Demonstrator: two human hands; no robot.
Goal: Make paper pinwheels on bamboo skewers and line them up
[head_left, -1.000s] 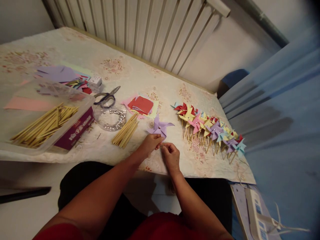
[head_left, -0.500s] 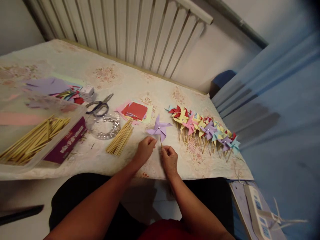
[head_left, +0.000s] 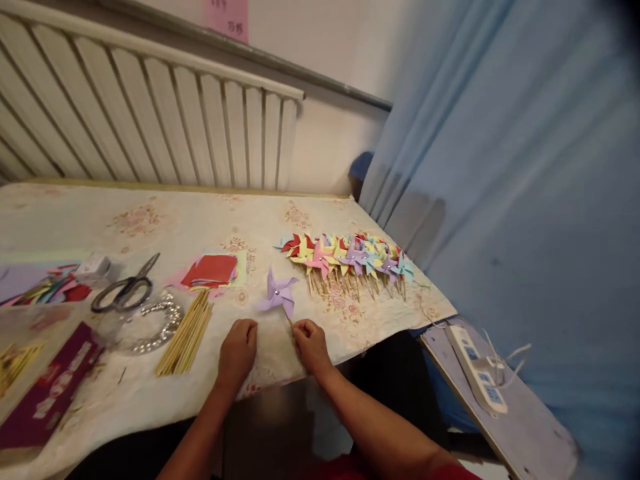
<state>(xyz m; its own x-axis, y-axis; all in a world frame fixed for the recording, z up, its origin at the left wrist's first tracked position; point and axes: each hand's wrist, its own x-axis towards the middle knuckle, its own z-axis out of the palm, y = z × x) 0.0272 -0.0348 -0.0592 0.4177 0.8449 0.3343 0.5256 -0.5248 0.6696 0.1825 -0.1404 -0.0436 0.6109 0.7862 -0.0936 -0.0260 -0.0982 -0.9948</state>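
My right hand (head_left: 310,345) pinches the thin wooden stick of a purple paper pinwheel (head_left: 277,294), which stands up over the table's near edge. My left hand (head_left: 239,351) rests curled on the patterned tablecloth (head_left: 165,233) a short way left of the stick, holding nothing that I can see. A row of several finished pinwheels (head_left: 345,257) in red, yellow, pink, purple and blue lies to the right of the purple one. A loose bundle of wooden sticks (head_left: 186,332) lies to the left of my left hand.
Scissors (head_left: 125,290), a clear round lid with shiny beads (head_left: 153,325), a stack of red paper squares (head_left: 210,270), a purple box (head_left: 40,393) and coloured paper scraps (head_left: 37,287) fill the left side. A radiator (head_left: 150,120) lines the back. A power strip (head_left: 475,367) lies on a board beside blue curtains (head_left: 500,167).
The view has swung up and to the right. My left hand has let go of the pinwheel and settled on the table; my right hand still holds the stick.
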